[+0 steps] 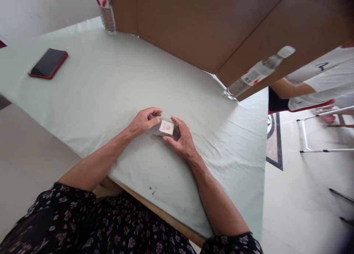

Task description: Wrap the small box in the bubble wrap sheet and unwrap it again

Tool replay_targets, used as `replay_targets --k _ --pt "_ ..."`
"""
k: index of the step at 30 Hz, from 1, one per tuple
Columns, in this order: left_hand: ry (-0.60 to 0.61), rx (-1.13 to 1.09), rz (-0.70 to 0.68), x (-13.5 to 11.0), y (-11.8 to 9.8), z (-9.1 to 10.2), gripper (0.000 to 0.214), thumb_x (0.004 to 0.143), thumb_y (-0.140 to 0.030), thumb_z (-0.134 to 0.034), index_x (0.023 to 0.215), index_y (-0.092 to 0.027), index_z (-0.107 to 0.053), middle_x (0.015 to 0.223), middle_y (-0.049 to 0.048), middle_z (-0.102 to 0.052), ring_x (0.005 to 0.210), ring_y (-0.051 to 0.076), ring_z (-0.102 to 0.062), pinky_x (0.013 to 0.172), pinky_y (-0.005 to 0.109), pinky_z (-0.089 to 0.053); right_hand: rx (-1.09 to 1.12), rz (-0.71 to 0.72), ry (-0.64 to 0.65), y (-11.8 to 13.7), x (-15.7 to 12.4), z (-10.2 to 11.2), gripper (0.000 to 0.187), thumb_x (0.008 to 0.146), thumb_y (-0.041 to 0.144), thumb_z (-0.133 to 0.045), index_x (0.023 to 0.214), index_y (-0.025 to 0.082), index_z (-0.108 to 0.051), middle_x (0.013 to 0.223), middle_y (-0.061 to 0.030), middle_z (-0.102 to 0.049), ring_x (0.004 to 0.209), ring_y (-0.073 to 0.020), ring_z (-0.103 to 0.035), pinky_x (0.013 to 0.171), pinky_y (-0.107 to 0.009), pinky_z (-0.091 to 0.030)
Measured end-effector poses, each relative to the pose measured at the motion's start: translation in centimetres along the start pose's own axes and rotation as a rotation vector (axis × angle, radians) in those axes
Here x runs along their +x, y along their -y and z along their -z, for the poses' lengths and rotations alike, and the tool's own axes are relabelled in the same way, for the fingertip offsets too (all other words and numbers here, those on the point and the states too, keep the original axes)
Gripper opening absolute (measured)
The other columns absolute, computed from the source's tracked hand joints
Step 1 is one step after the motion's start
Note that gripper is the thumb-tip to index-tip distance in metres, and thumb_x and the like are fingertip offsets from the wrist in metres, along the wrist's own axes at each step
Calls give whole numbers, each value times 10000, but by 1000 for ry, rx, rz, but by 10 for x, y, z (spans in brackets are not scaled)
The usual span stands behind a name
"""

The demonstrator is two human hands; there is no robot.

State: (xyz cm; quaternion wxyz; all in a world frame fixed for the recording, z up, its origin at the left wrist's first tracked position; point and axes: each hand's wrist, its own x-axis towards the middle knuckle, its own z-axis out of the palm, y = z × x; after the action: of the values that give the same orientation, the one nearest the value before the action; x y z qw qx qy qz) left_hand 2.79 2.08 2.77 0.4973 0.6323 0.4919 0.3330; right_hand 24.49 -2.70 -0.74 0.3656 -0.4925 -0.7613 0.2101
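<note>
A small pale block (166, 127) with a red printed mark on top sits on the cloth-covered table between my hands. What looks like clear wrapping shows along its left and lower sides. My right hand (181, 137) curls around the block's right side, thumb at the near edge and forefinger at the far corner. At the upper left corner, my left hand (143, 121) rests with its thumb tip against or just beside the block. Its fingers are bent but apart, and the palm side is hidden.
Pale green cloth (96, 88) covers the table. A phone (48, 64) in a red case lies at the far left. Brown cardboard panels (177, 21) stand across the back, with a clear bottle (106, 12) and another bottle (256, 75) against them. A person's arm (293, 88) shows at right.
</note>
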Motion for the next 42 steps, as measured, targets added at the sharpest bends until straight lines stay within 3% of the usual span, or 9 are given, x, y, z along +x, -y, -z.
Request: replay_targets --k 4,8,12,21,25,31,35,42 --pt "110 54 -33 -2 -4 6 627 727 -294 -603 1337 -153 -606 1321 138 -667 1157 292 -608 1027 445 -475 -12 40 -134 7 0 10 386 923 434 -646 1281 291 -612 1348 -108 -654 1297 -285 -578 1096 -515 -435" --pt "274 84 -68 -5 -4 9 793 733 -320 -614 1496 -174 -454 1430 153 -580 1306 323 -532 1062 445 -454 -74 93 -147 13 1 15 160 931 325 -642 1072 289 -709 1191 -74 -725 1148 -259 -648 1009 -472 -478" --pt "328 139 -132 -5 -2 6 819 731 -312 -615 1515 -181 -414 1429 134 -571 1258 307 -558 1063 441 -443 -199 138 -84 15 6 17 148 937 339 -647 1050 296 -732 1222 -67 -721 1159 -270 -639 987 -473 -465" --pt "283 167 -159 -4 -3 -1 828 693 -244 -589 1500 -144 -432 1365 136 -607 1149 292 -598 999 421 -474 -389 277 -49 27 27 15 164 977 257 -571 884 276 -705 1105 -34 -775 1062 -251 -662 929 -457 -415" --pt "289 148 -155 -3 -1 -1 812 707 -279 -618 1492 -165 -445 1355 133 -608 1193 301 -580 1028 438 -461 -310 227 -85 24 32 10 179 998 246 -499 903 252 -651 1115 -60 -768 1060 -240 -666 934 -438 -418" --pt "230 142 -90 -5 -2 -5 811 819 -563 -627 1488 -139 -453 1387 187 -583 1236 332 -562 1036 470 -460 -237 173 -108 21 39 10 158 1013 261 -460 934 253 -597 1155 -75 -745 1136 -234 -657 961 -413 -432" --pt "195 147 -133 -5 -1 -9 843 783 -544 -691 1489 -151 -452 1398 163 -585 1243 330 -560 1060 462 -444 -238 181 -149 22 50 17 175 1029 297 -439 924 246 -570 1148 -81 -738 1130 -231 -660 953 -411 -440" --pt "247 -27 -159 -4 6 -13 907 733 -419 -757 1524 -171 -389 1224 126 -632 1098 268 -598 968 413 -474 -258 145 -186 17 82 37 162 1015 289 -453 904 239 -560 1158 -96 -714 1121 -243 -646 959 -423 -440"
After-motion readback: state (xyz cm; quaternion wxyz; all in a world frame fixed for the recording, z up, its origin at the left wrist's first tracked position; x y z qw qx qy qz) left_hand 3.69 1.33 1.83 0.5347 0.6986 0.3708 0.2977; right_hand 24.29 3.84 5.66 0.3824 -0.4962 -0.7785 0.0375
